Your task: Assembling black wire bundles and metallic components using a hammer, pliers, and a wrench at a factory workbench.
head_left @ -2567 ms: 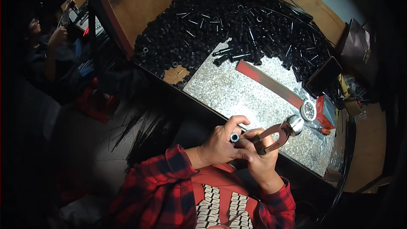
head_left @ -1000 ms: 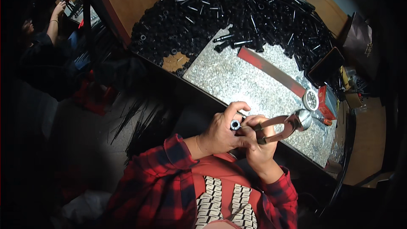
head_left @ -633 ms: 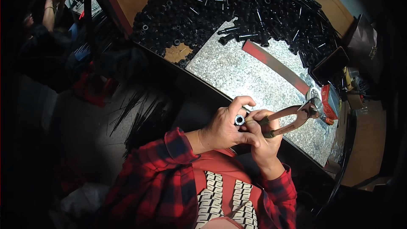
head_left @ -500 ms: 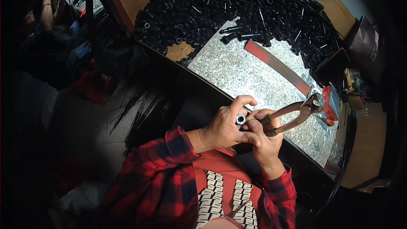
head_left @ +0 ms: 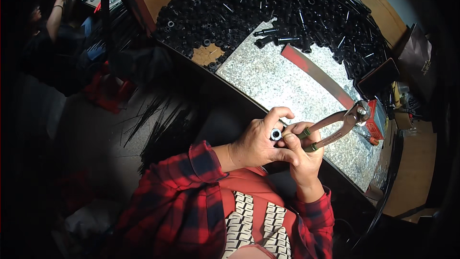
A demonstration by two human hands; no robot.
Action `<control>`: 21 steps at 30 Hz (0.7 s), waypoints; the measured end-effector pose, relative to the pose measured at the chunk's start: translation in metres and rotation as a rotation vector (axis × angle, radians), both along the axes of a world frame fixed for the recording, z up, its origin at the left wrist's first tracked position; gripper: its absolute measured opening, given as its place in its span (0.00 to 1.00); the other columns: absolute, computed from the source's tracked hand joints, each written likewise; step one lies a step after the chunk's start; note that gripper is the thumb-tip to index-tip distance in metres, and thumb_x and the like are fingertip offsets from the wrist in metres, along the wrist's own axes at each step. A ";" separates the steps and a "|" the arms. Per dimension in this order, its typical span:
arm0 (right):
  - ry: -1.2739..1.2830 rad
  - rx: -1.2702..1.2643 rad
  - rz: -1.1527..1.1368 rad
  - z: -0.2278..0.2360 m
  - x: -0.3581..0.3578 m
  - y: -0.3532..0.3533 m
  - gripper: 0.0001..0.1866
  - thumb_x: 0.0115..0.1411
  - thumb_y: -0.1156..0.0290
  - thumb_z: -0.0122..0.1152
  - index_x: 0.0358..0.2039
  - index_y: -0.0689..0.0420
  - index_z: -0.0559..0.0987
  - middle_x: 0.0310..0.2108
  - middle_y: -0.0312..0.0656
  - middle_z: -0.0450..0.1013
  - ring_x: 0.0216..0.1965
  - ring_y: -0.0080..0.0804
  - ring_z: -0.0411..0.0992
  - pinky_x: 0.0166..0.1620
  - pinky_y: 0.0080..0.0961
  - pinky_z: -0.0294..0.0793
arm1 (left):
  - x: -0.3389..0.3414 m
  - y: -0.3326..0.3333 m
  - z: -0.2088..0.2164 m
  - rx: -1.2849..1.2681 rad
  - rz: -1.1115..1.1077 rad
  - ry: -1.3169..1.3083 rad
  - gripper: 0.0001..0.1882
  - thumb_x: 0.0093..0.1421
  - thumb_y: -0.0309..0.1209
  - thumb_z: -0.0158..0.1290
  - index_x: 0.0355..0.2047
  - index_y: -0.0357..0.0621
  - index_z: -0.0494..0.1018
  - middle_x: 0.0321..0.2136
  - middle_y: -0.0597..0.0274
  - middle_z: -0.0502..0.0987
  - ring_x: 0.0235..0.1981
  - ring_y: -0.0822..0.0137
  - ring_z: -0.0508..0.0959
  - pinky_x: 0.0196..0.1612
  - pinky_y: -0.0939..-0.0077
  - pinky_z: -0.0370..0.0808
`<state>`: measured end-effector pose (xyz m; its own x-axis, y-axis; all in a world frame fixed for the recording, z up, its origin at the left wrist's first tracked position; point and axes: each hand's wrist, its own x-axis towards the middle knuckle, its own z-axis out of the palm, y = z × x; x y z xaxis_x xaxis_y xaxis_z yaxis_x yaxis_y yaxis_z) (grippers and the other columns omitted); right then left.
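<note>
My left hand [head_left: 256, 145] is curled round a small black cylindrical part with a bright metal ring at its end [head_left: 276, 135], and that ring faces up. Pincers [head_left: 335, 138] with green grips lie in my right hand [head_left: 306, 159]. Their jaws point up and right, over the bench, and the handles are spread apart. My right thumb and fingertips meet the side of the cylindrical part, so both hands touch. What lies between those fingertips is too small to make out.
A speckled metal sheet [head_left: 249, 74] covers the bench, with a flat red bar [head_left: 316, 76] across it. Black cylindrical parts [head_left: 230, 9] are heaped behind. At right are a red box [head_left: 376, 123] and a dark phone-like slab [head_left: 378, 77]. A co-worker's arm [head_left: 55, 19] shows far left.
The whole view has shifted slightly. My hands keep nearly the same grip on the cylindrical part and the pincers. At far left the co-worker's arm has moved.
</note>
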<state>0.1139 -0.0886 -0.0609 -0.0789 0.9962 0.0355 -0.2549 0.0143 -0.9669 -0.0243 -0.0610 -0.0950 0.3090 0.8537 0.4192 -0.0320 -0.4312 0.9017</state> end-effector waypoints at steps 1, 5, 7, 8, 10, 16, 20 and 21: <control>0.009 -0.003 0.023 0.000 0.002 0.001 0.07 0.60 0.81 0.54 0.37 0.61 0.66 0.30 0.41 0.69 0.30 0.25 0.69 0.36 0.22 0.73 | 0.000 0.000 -0.001 -0.024 -0.015 -0.009 0.47 0.39 0.54 0.68 0.50 0.38 0.58 0.15 0.69 0.68 0.19 0.78 0.70 0.23 0.83 0.67; 0.032 0.009 0.025 -0.003 0.002 0.001 0.07 0.60 0.83 0.53 0.37 0.62 0.67 0.31 0.42 0.70 0.31 0.25 0.70 0.37 0.22 0.74 | 0.001 0.001 0.000 0.019 0.019 0.007 0.47 0.39 0.54 0.68 0.51 0.38 0.58 0.15 0.69 0.67 0.19 0.78 0.69 0.23 0.83 0.66; 0.045 0.022 0.012 -0.002 0.000 0.001 0.07 0.59 0.84 0.53 0.36 0.62 0.67 0.31 0.42 0.70 0.31 0.25 0.70 0.37 0.22 0.74 | 0.003 0.000 0.000 0.005 0.047 -0.008 0.48 0.39 0.53 0.69 0.51 0.38 0.58 0.15 0.69 0.66 0.18 0.78 0.66 0.22 0.82 0.64; 0.060 0.033 -0.001 -0.002 -0.001 0.000 0.08 0.59 0.85 0.53 0.36 0.62 0.66 0.31 0.43 0.70 0.31 0.26 0.70 0.37 0.22 0.74 | 0.003 -0.001 -0.001 0.010 0.046 -0.010 0.48 0.39 0.53 0.69 0.51 0.38 0.58 0.15 0.69 0.66 0.18 0.78 0.66 0.22 0.82 0.64; -0.022 0.139 -0.031 -0.008 -0.002 0.000 0.09 0.58 0.86 0.54 0.36 0.62 0.66 0.31 0.43 0.70 0.31 0.27 0.70 0.37 0.23 0.74 | 0.003 0.000 -0.002 0.075 0.090 0.035 0.48 0.39 0.53 0.69 0.51 0.38 0.57 0.15 0.68 0.64 0.17 0.79 0.63 0.21 0.82 0.62; -0.657 0.724 -0.109 -0.020 0.014 0.008 0.16 0.53 0.74 0.66 0.36 0.61 0.68 0.28 0.46 0.73 0.28 0.35 0.74 0.29 0.24 0.74 | 0.003 -0.001 -0.003 0.002 0.055 0.032 0.47 0.41 0.54 0.67 0.51 0.38 0.57 0.15 0.68 0.62 0.17 0.79 0.61 0.20 0.81 0.59; -0.712 0.770 -0.117 -0.014 0.010 0.009 0.17 0.50 0.75 0.67 0.36 0.60 0.68 0.28 0.45 0.74 0.27 0.35 0.74 0.30 0.25 0.75 | -0.001 0.000 -0.001 0.003 0.024 0.032 0.47 0.43 0.57 0.64 0.51 0.37 0.57 0.15 0.68 0.63 0.17 0.79 0.62 0.20 0.81 0.59; -0.688 0.745 -0.134 -0.015 0.010 0.009 0.16 0.51 0.77 0.66 0.36 0.60 0.68 0.28 0.45 0.74 0.27 0.34 0.74 0.30 0.24 0.75 | -0.001 0.000 0.000 0.001 -0.005 0.030 0.47 0.43 0.57 0.64 0.51 0.37 0.57 0.14 0.68 0.63 0.17 0.79 0.62 0.20 0.81 0.59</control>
